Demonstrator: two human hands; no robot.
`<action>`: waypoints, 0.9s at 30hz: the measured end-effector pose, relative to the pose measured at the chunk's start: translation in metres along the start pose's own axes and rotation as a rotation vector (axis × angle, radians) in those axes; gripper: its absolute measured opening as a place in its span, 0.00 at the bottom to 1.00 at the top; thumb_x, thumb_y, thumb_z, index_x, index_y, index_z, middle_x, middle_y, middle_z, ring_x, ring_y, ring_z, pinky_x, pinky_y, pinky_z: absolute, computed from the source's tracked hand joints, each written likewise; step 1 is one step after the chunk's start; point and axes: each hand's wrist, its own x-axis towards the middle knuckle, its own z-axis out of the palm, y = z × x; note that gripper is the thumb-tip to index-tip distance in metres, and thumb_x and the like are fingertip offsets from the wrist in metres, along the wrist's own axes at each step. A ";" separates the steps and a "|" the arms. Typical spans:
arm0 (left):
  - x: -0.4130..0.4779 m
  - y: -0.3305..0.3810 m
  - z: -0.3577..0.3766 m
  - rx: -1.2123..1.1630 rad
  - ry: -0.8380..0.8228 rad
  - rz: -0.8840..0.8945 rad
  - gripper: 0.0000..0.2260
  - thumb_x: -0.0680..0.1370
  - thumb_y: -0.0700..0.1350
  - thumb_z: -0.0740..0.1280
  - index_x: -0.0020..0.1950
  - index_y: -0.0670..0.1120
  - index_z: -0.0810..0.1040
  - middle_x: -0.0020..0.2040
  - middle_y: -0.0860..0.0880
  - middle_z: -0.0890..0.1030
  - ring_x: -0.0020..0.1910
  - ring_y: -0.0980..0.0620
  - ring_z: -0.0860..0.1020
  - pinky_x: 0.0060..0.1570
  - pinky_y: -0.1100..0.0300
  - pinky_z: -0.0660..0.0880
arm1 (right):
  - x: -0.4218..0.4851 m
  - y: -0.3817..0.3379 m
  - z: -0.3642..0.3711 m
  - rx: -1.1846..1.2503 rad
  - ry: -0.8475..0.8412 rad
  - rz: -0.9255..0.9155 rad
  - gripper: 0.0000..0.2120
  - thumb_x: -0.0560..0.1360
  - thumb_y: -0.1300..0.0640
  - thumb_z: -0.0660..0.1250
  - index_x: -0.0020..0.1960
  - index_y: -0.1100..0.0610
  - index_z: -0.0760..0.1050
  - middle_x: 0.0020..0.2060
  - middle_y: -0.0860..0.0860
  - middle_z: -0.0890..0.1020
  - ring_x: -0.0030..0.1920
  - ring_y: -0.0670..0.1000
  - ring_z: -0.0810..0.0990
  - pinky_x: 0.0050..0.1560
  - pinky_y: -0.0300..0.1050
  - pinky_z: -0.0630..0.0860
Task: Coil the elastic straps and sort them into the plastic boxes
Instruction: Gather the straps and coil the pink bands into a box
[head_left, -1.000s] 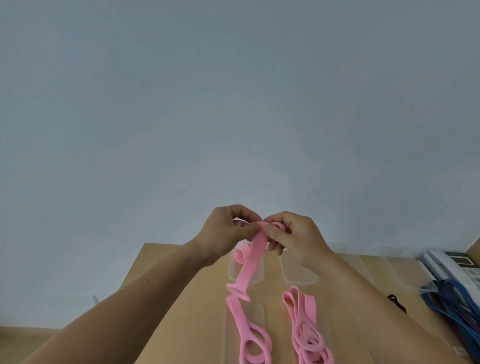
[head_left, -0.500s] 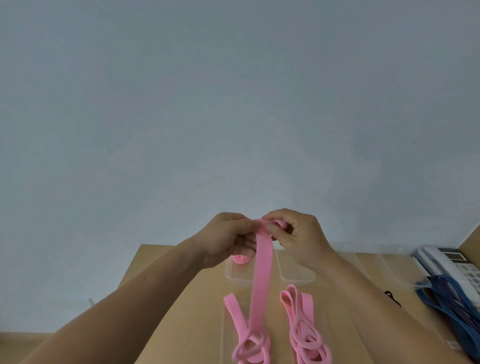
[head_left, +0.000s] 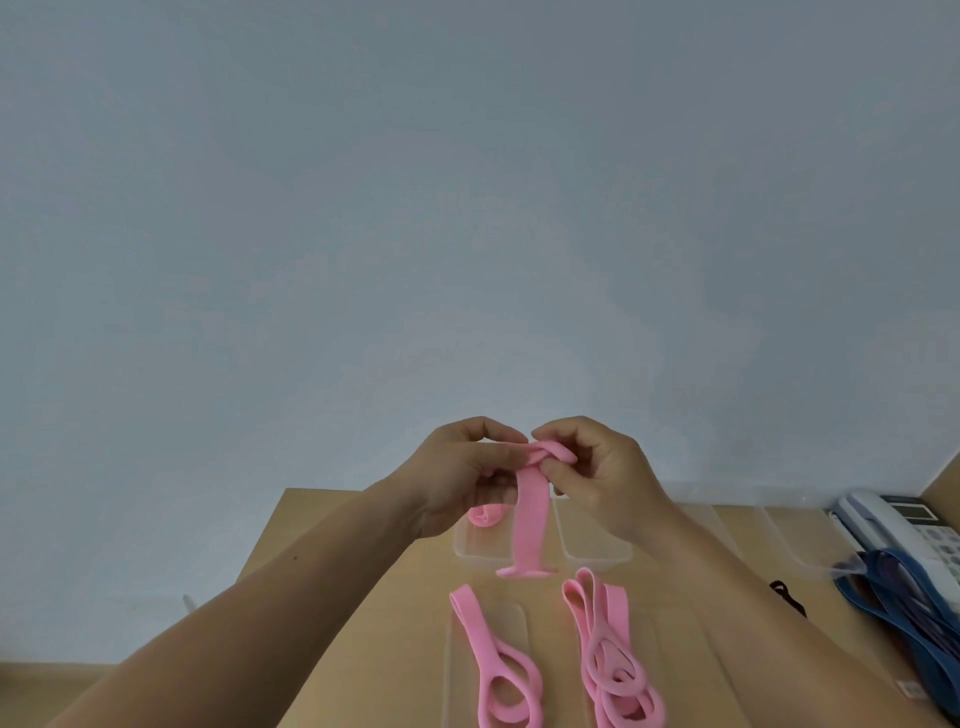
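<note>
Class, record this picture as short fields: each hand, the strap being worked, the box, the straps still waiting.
Left hand: pinches the long pink elastic strap
Right hand: pinches its coiled top end
Strap tail: hangs down, uncoiled
Clear plastic box: holds one pink coil
Waiting: two loose pink straps on tan table; blue straps at right

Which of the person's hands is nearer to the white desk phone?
The right. The right hand pinches the pink strap well to the left of the phone. The left hand grips the same strap from its other side, further left and so further from the phone.
</note>
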 end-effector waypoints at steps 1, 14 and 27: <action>0.000 0.000 -0.001 0.034 0.017 0.028 0.11 0.72 0.35 0.75 0.52 0.38 0.78 0.44 0.36 0.84 0.42 0.41 0.82 0.49 0.48 0.80 | 0.000 0.000 -0.002 0.074 -0.032 0.043 0.13 0.72 0.59 0.71 0.51 0.41 0.81 0.45 0.45 0.85 0.43 0.48 0.84 0.42 0.41 0.80; -0.001 -0.007 -0.002 0.193 0.032 0.211 0.17 0.74 0.40 0.76 0.59 0.41 0.74 0.52 0.33 0.82 0.49 0.35 0.84 0.55 0.43 0.80 | 0.006 -0.007 -0.006 0.119 -0.057 0.162 0.05 0.78 0.57 0.69 0.48 0.51 0.84 0.33 0.51 0.84 0.31 0.50 0.79 0.36 0.40 0.78; -0.004 0.002 -0.013 0.127 -0.083 0.024 0.09 0.77 0.34 0.70 0.56 0.39 0.76 0.47 0.37 0.83 0.43 0.41 0.80 0.43 0.53 0.80 | 0.006 -0.012 -0.002 -0.103 -0.101 0.064 0.05 0.77 0.53 0.70 0.51 0.44 0.82 0.37 0.39 0.82 0.37 0.41 0.80 0.40 0.31 0.74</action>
